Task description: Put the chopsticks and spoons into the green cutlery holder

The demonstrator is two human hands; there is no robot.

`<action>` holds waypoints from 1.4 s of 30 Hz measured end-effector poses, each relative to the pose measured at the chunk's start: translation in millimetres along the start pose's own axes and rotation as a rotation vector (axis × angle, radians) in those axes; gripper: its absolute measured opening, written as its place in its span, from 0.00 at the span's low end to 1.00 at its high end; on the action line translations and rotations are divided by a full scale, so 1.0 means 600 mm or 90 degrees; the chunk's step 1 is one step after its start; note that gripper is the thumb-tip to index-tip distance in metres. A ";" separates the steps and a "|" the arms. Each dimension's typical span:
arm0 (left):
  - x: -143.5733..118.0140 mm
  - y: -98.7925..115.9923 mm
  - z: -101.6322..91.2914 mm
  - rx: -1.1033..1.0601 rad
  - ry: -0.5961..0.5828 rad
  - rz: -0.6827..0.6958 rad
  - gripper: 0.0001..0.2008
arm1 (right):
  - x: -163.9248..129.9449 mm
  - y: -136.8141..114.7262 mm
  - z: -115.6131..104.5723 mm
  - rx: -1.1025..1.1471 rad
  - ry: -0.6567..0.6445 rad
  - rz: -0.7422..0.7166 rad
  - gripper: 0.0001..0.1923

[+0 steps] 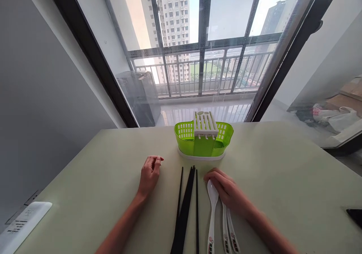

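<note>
Landmark = green caddy (203, 140), white slotted insert on top, sitting on a white drip base, far-centre on the pale green table (283, 178). Left and well in front of caddy: white flat device with printed text (22, 223), at table's near-left edge, partly out of frame. Right and well in front of caddy: dark flat object (355, 215), cut by frame edge, can't ID. Behind caddy: large window with dark frame (93, 57), balcony railing (198, 73) past it, high-rise blocks (174, 16) beyond. Behind-left of caddy, on balcony floor: grey bin-like container (140, 95). Right of caddy, off the table: white plastic bags (335, 116) on the floor.
</note>
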State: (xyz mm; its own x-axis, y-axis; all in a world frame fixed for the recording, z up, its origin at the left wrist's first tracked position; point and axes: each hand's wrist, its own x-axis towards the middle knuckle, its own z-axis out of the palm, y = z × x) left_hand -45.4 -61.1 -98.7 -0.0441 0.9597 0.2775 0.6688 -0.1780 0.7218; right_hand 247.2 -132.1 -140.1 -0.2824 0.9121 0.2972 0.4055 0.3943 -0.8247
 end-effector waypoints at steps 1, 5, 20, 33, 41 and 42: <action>0.000 0.000 0.000 -0.001 -0.004 0.001 0.19 | 0.000 -0.001 0.000 0.000 -0.001 0.005 0.15; -0.001 0.003 -0.002 -0.006 -0.023 0.000 0.20 | -0.001 -0.005 0.001 0.000 -0.001 0.015 0.14; -0.052 0.035 0.014 0.170 -0.237 0.252 0.18 | 0.004 0.007 -0.010 0.065 0.264 0.145 0.16; -0.067 0.039 0.018 0.182 -0.278 0.282 0.18 | 0.007 0.021 -0.020 0.108 0.368 0.231 0.19; -0.063 0.039 0.017 0.181 -0.288 0.290 0.16 | 0.007 0.024 -0.020 0.095 0.369 0.224 0.19; -0.062 0.039 0.016 0.184 -0.291 0.291 0.16 | 0.007 0.024 -0.020 0.093 0.370 0.223 0.19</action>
State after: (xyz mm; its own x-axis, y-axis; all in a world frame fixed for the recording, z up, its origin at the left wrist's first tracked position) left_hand -20.9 -99.0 -98.4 0.5618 0.8088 0.1737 0.7187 -0.5812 0.3818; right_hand 262.0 -121.3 -145.0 0.3713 0.9114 0.1774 0.2551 0.0836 -0.9633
